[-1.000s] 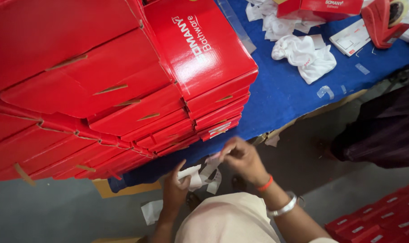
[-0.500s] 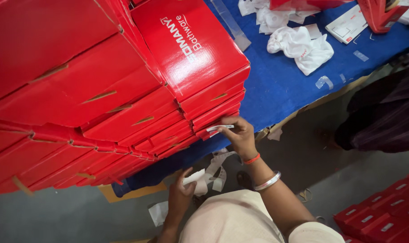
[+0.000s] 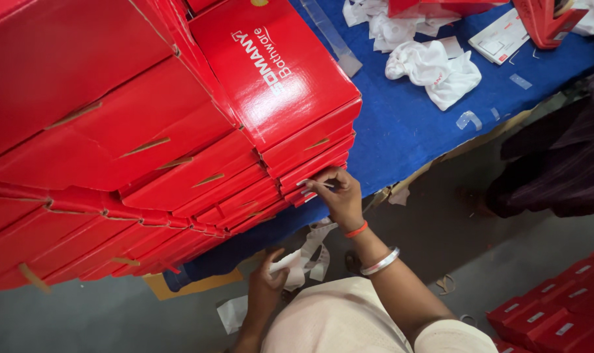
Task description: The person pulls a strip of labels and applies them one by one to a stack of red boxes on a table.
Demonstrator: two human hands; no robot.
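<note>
Red flat boxes (image 3: 179, 150) sit in big leaning piles on a blue table (image 3: 415, 131). The right hand (image 3: 336, 193) pinches a small white sticker (image 3: 308, 183) against one box edge. Down low, the left hand (image 3: 267, 281) grips a white paper strip (image 3: 303, 255). White cloths (image 3: 434, 65) lie well apart.
</note>
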